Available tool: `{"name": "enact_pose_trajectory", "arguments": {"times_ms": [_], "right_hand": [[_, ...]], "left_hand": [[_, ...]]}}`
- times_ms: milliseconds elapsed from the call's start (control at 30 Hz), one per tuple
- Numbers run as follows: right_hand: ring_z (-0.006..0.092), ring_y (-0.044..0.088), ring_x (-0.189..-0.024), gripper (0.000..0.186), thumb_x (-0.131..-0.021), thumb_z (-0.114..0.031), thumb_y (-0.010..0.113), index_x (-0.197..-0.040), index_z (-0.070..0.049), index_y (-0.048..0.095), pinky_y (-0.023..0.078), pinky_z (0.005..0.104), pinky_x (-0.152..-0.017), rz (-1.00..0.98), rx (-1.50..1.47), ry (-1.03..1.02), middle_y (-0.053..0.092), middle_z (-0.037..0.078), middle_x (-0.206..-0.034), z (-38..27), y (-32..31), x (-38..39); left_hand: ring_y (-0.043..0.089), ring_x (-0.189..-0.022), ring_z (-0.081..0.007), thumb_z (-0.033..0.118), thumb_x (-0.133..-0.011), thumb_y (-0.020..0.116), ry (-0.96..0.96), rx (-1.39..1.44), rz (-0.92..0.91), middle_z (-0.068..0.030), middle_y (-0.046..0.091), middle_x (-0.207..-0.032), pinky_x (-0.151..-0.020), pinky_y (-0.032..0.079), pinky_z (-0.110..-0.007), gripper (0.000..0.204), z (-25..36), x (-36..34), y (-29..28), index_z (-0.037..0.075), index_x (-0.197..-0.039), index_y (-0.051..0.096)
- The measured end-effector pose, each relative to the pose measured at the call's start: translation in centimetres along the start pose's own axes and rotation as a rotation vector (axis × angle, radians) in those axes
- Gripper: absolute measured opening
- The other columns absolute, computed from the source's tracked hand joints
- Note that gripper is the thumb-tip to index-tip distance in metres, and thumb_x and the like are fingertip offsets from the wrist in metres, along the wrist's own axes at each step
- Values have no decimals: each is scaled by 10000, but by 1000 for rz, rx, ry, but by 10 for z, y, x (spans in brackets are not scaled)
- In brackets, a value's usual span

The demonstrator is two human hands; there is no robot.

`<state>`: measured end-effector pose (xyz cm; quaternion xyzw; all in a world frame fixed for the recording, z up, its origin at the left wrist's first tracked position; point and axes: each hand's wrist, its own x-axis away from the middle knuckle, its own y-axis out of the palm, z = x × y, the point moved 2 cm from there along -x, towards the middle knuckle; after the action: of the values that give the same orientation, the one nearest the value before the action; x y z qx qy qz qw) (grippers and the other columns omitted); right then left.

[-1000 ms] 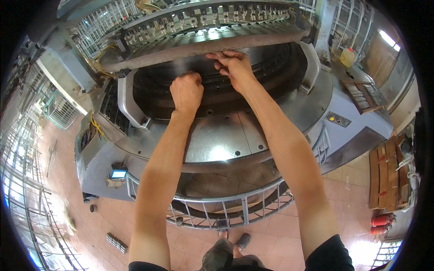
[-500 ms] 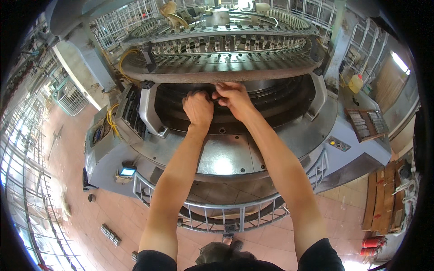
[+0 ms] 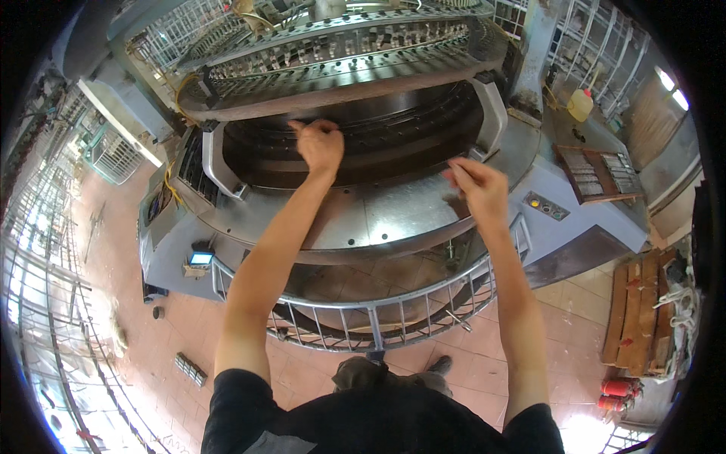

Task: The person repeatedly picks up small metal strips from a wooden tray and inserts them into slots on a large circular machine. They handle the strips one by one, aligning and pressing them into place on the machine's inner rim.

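Note:
My left hand (image 3: 318, 147) is raised over the dark, curved cavity (image 3: 386, 132) of a round metal machine, below its overhanging ring (image 3: 325, 100). Its index finger points out to the left, apart from the curled other fingers, and I see nothing held in it. My right hand (image 3: 476, 187) is lower and farther right, above the steel plate (image 3: 393, 212) beside the right silver bracket (image 3: 493, 125). Its thumb and fingertips are pinched, slightly blurred; whether they hold something small I cannot make out. The left bracket (image 3: 214, 163) stands at the cavity's other end.
A curved railing (image 3: 401, 306) runs round the lower front. A button panel (image 3: 546, 205), wooden-framed tray (image 3: 594, 173) and yellow jug (image 3: 580, 105) sit at right, wooden boards (image 3: 635, 310) and red cylinders (image 3: 616, 389) on the floor below. A small screen (image 3: 201, 258) is at left.
My hands, earlier close together under the ring, are now apart: the left has shifted left and extended a finger, the right has moved right and down. The view has also shifted.

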<state>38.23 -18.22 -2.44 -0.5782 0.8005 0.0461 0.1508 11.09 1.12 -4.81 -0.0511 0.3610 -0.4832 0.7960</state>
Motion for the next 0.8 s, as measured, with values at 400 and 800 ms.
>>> {"name": "enact_pose_trajectory", "arguments": {"times_ms": [400,800], "right_hand": [[360,552,-1246,437,-797,-137,746,-1225,-81,682,428,520,-1064,-26,442,-471,599,133,-1322,-26,-201,117],[328,696,-874,245,-864,-156,725,-1072,-28,734,544,408,-821,274,360,-357,735,151,-995,7,-436,34]], "left_hand": [[628,-1198,-289,219,-1003,643,-350,1238,-761,-145,621,-1324,-1042,510,-399,379,281,261,74,20,-1316,566],[682,-1114,-308,115,-955,668,-322,1067,-923,-250,624,-1306,-991,515,-418,499,420,340,140,-6,-1399,476]]}}
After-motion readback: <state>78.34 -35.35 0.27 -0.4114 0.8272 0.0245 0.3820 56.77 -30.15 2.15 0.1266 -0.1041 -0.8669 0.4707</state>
